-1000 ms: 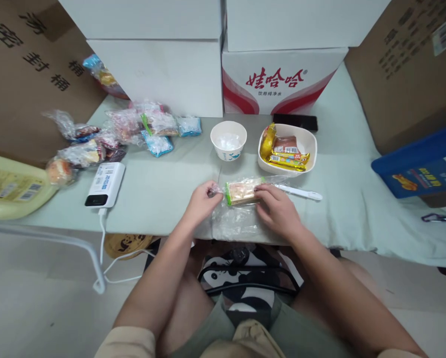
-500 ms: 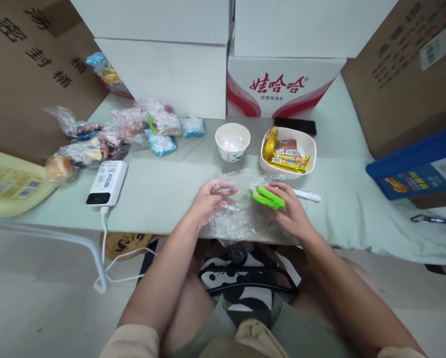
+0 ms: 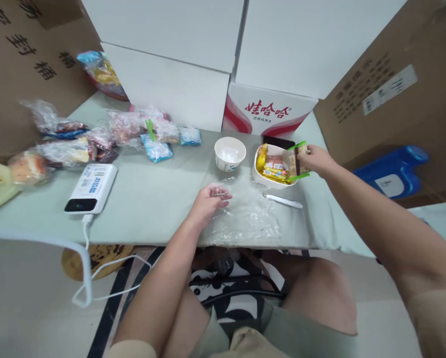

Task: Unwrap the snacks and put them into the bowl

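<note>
My right hand (image 3: 315, 160) pinches a green-edged snack packet (image 3: 293, 163) at the right side of a white rounded-square bowl (image 3: 270, 183). The packet stands at the bowl's rim. Inside the bowl are several snacks, including yellow packets (image 3: 277, 174) and a brown packet (image 3: 274, 161). My left hand (image 3: 205, 203) is held with fingers apart, at the left edge of a crumpled clear plastic sheet (image 3: 249, 219). Film glints around its fingertips; whether they touch it is hard to tell. A white-handled tool (image 3: 284, 201), maybe a knife, lies right of the sheet.
A round paper bowl (image 3: 229, 163) holds clear wrapping. Wrapped snacks (image 3: 158, 148) are heaped at the left, behind a white power bank (image 3: 92, 188) with a cable. A dark phone (image 3: 278, 142), white cartons (image 3: 260, 112) and a blue jug (image 3: 394, 171) stand around the back and right.
My right hand has moved right and away from me, carrying the green-edged packet from above the plastic sheet to the white bowl. My left hand stays near the sheet. The view has shifted.
</note>
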